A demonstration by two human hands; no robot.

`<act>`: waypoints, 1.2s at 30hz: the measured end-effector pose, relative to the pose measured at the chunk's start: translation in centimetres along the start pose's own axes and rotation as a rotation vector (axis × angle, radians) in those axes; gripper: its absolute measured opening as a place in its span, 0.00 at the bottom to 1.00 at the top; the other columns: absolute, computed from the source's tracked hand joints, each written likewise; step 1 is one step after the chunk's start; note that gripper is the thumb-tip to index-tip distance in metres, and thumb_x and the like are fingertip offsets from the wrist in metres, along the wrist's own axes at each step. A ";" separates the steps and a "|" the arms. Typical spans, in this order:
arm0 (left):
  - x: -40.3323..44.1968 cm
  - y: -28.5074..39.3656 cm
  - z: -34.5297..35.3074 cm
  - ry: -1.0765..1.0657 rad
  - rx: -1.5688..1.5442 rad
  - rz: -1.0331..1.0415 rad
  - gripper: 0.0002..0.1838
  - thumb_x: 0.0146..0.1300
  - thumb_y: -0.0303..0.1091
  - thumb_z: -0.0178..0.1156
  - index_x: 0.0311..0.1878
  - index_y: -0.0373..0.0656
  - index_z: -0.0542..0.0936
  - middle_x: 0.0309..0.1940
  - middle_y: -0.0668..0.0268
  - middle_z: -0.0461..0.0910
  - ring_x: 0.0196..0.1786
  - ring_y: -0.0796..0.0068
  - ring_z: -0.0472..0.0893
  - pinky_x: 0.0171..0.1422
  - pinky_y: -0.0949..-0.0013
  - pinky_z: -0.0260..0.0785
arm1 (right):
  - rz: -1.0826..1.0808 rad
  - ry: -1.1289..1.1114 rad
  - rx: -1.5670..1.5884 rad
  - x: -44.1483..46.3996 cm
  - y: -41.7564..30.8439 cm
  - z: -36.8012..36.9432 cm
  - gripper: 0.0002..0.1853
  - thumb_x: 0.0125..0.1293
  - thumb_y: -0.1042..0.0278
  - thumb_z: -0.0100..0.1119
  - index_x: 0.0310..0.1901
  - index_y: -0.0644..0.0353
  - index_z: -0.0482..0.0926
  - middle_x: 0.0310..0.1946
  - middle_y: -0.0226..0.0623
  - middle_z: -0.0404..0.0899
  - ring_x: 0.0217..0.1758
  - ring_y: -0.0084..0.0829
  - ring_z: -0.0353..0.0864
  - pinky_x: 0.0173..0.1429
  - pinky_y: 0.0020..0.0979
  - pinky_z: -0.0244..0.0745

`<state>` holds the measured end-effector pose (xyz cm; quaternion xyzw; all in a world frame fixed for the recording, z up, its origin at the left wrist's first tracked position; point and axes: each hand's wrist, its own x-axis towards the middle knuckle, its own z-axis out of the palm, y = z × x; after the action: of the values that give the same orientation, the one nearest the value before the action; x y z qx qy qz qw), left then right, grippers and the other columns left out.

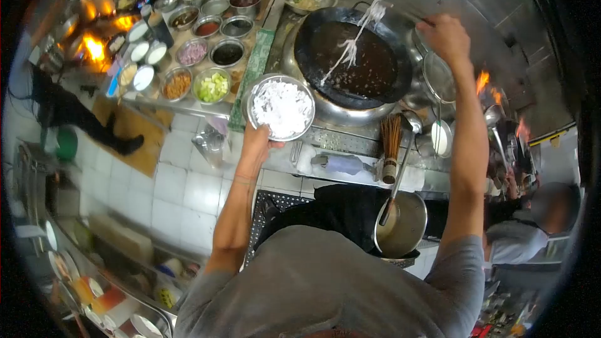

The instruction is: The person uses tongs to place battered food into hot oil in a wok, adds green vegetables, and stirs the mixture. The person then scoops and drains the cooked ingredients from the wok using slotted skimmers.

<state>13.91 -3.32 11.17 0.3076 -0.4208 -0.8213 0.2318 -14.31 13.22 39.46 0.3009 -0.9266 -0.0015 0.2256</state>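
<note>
Left hand [255,145] fingers clamped on the steel bowl [246,101] of white powder [282,109]; right hand [447,39] fingers closed round a thin tool [427,24], type unclear. White strips [374,14] dangle over the wok [403,75]. Probably light, limp, tearable; best held at the bunched top. Look stringy, powder-coated, clumped.

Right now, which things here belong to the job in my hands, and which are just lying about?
In use:
- bowl of white powder, in your left hand
- thin utensil, in your right hand
- white-coated strands, hanging over the wok

Apparently just lying about:
- bristle brush
- blue-grey cloth
- chopped green pieces, perhaps kept for another dish
</note>
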 end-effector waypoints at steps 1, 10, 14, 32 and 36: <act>-0.4 0.1 -0.5 -0.010 0.009 0.004 0.28 0.53 0.19 0.38 0.60 0.35 0.62 0.44 0.52 0.77 0.33 0.66 0.83 0.19 0.73 0.78 | 0.034 -0.062 -0.016 0.5 0.0 1.5 0.17 0.58 0.51 0.58 0.45 0.48 0.82 0.43 0.45 0.80 0.48 0.46 0.79 0.52 0.42 0.74; -3.2 0.7 -1.6 0.007 -0.014 0.002 0.28 0.51 0.19 0.39 0.61 0.34 0.61 0.45 0.51 0.77 0.32 0.66 0.83 0.19 0.73 0.77 | 0.258 -0.255 -0.008 1.5 3.3 11.3 0.20 0.57 0.57 0.54 0.49 0.59 0.77 0.49 0.49 0.77 0.53 0.48 0.76 0.56 0.43 0.72; -3.4 1.2 -1.5 0.017 -0.012 -0.027 0.27 0.52 0.19 0.39 0.60 0.34 0.62 0.42 0.51 0.78 0.29 0.67 0.82 0.17 0.73 0.75 | 0.194 -0.319 -0.015 0.8 4.6 13.8 0.24 0.57 0.49 0.58 0.47 0.61 0.77 0.50 0.51 0.76 0.54 0.49 0.75 0.55 0.45 0.71; 0.7 -0.8 -0.1 -0.035 0.068 -0.056 0.26 0.55 0.18 0.37 0.60 0.39 0.65 0.46 0.54 0.78 0.34 0.66 0.83 0.18 0.71 0.77 | -0.305 -0.227 0.173 -11.0 -4.2 -3.3 0.17 0.58 0.53 0.60 0.44 0.55 0.81 0.43 0.43 0.80 0.46 0.45 0.80 0.49 0.42 0.73; 0.0 0.5 1.4 -0.075 0.022 0.005 0.26 0.55 0.19 0.38 0.60 0.37 0.65 0.45 0.53 0.78 0.32 0.67 0.83 0.19 0.73 0.77 | -0.438 -0.233 0.139 -11.6 -6.1 -2.0 0.16 0.56 0.58 0.61 0.44 0.56 0.81 0.42 0.40 0.81 0.46 0.43 0.80 0.48 0.42 0.74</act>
<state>13.01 -2.82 12.18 0.2779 -0.4388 -0.8272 0.2144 -1.76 14.91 35.55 0.5070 -0.8569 -0.0213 0.0906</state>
